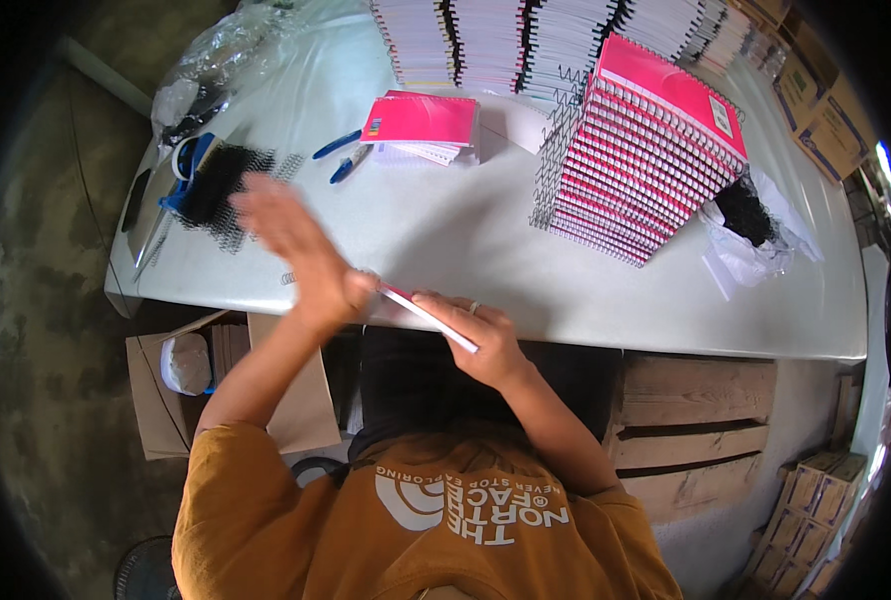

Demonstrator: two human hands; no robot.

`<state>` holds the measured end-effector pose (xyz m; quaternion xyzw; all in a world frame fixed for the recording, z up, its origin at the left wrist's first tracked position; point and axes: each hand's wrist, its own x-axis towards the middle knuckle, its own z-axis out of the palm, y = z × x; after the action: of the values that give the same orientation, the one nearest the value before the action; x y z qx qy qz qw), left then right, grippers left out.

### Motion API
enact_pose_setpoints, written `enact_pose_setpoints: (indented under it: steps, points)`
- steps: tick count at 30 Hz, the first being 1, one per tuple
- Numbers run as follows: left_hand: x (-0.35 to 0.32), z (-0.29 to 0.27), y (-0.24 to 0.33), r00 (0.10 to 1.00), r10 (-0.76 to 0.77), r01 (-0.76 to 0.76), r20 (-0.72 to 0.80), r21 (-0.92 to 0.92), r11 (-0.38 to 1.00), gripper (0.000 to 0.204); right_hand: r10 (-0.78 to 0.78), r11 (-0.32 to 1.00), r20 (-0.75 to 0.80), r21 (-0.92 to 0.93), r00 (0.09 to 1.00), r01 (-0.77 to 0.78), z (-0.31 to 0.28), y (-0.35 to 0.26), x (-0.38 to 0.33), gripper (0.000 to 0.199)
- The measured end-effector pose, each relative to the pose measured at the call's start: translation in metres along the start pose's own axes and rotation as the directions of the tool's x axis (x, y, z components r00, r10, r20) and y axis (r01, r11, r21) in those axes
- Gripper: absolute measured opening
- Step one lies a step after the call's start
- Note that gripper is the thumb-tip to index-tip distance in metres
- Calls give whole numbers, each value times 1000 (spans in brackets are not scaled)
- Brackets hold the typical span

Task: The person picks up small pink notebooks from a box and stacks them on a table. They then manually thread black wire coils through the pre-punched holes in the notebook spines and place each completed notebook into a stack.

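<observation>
Pink-and-white pad [434, 322] is pinched in the right hand [486, 345] by the near edge of the table [526, 270]; the blurred left hand [301, 250], fingers extended, adjoins its other end. Beyond lie black coils [221, 195], blue pens [337, 144], pink notebooks [421, 120], a tall spiral-bound stack [636, 165].

One table [386, 215] has two hands, the left hand [301, 245] and the right hand [486, 342], at its near edge, with one thin pad [434, 320] and one ring [474, 307]. Toward the far edge are two pens [338, 144], one small pile of notebooks [421, 120] and at least four stacks of paper [488, 45], too crowded to count exactly. By the left edge are one tape dispenser [204, 152] and one big heap of black coils [218, 195]; toward the right edge, one tall stack of notebooks [641, 165] and one white bag [761, 265].
</observation>
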<state>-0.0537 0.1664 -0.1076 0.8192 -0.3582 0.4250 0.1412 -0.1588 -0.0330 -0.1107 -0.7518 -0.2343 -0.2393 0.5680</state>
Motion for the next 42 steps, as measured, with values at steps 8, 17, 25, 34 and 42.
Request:
enact_pose_setpoints:
  steps: [8, 17, 25, 34, 42]
  points:
    - [-4, -30, 32, 968, 189, -186, 168, -33, 982, 125, -98, 992, 45, -72, 994, 101, 3, 3, -1, 47]
    - [40, -28, 24, 924, 380, -381, -32, -24, 924, 101, -153, 969, 73, -184, 986, 164, 9, 6, 2, 63]
    - [-47, 19, 15, 888, 457, -445, 43, -163, 880, 100, -19, 996, 93, -82, 995, 27, 14, 5, 7, 68]
    - [48, -49, 83, 895, 161, -80, 415, -208, 975, 46, 289, 947, 49, 132, 956, -293, -4, 8, 11, 82]
    - [88, -54, 81, 846, 145, 45, 514, -339, 940, 30, 457, 875, 126, 114, 880, -471, -9, 3, 16, 96]
